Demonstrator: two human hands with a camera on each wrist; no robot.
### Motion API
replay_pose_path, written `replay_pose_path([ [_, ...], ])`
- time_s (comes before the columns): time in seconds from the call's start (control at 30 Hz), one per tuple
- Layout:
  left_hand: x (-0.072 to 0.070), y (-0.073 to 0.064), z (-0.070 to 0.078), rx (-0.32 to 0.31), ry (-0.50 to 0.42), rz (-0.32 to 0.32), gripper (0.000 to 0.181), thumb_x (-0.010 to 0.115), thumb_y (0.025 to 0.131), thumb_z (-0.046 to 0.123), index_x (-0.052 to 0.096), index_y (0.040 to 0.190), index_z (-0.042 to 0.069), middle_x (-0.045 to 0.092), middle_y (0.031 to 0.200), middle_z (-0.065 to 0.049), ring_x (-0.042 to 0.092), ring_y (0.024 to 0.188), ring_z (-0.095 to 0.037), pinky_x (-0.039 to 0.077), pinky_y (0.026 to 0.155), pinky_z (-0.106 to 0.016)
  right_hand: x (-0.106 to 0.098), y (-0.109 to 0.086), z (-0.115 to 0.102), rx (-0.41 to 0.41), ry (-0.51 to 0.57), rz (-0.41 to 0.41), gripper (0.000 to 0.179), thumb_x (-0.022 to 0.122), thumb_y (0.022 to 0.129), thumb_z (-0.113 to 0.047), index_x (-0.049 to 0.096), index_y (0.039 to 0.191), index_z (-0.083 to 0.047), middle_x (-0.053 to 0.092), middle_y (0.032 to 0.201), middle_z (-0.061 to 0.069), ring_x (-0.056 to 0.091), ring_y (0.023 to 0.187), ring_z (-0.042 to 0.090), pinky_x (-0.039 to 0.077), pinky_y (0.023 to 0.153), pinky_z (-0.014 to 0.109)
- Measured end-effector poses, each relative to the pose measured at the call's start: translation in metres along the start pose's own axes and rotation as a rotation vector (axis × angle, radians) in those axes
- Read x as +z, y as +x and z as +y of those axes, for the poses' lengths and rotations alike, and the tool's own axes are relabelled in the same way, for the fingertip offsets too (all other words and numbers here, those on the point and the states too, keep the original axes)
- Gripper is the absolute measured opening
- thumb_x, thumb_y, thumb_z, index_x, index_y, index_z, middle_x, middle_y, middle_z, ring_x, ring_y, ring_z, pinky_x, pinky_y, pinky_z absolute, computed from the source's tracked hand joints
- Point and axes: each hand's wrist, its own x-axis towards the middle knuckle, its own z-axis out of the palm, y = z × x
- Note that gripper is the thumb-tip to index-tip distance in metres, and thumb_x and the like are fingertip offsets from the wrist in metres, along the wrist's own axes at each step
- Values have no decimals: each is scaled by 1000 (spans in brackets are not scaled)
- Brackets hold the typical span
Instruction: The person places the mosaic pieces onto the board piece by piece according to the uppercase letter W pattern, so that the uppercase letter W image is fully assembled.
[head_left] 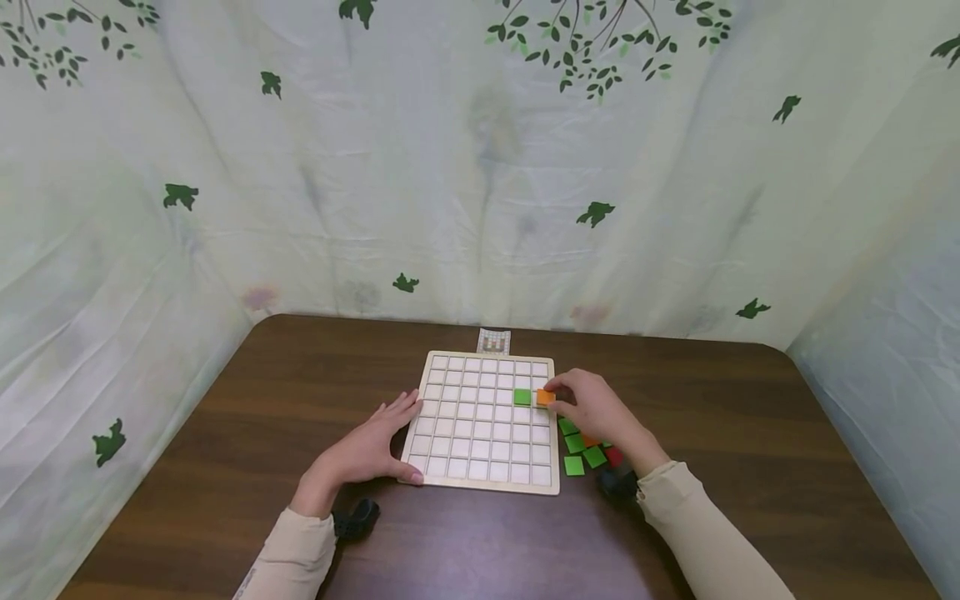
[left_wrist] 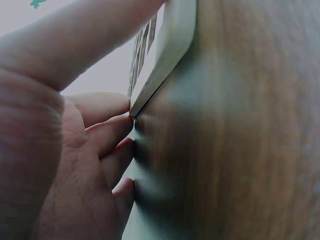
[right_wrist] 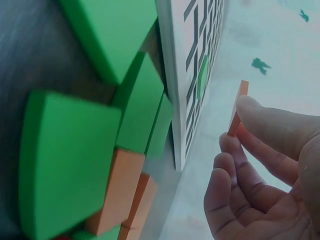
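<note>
A white grid board [head_left: 471, 429] with a pale wooden frame lies on the table, one green square tile [head_left: 522, 397] set in a cell near its right side. Between thumb and fingers my right hand [head_left: 596, 408] pinches an orange square tile [head_left: 545, 397], held above the board's right edge; the right wrist view shows this orange tile [right_wrist: 238, 107] apart from the board. My left hand [head_left: 367, 446] rests at the board's left edge, thumb at the near left corner, fingers extended along the side. In the left wrist view its fingertips touch the board's rim [left_wrist: 162, 65].
Loose green tiles [head_left: 573, 465], orange tiles [right_wrist: 120, 187] and a red tile [head_left: 613, 456] lie right of the board, partly under my right forearm. A small printed card [head_left: 493, 341] sits behind the board on the brown table [head_left: 337, 358]. A patterned cloth [head_left: 450, 167] hangs behind.
</note>
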Motion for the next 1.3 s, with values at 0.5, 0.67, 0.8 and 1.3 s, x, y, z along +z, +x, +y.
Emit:
replay_pose_path([
  [0.5,0,1,1,-6,-6,-10,118,90,71,46,26,157,-3,16,166,-17,11,153,-35,9,123,-55,12,7,-11,-41,-18,-32,23,74,92,-12,73,114,-5,67,107,3,58,90,18,52,80,36],
  [0.67,1,2,0,-4,-1,-6,118,90,71,47,27,156,-3,16,166,-17,11,153,-35,10,122,-55,14,9,-13,-44,-32,-48,22,75,91,-13,74,112,-6,68,107,3,61,92,19,53,81,36],
  [0.8,1,1,0,-6,-3,-6,118,90,70,46,27,156,-3,16,166,-16,10,153,-35,9,123,-55,17,11,-13,-43,-40,-58,21,76,91,-13,75,111,-7,69,106,2,62,92,18,54,82,36],
  [1.3,1,1,0,-5,0,-5,118,90,71,47,27,156,-4,16,166,-17,11,153,-35,9,123,-55,21,15,-16,-14,-66,-77,21,78,88,-12,76,109,-7,70,99,0,63,86,14,54,79,33],
])
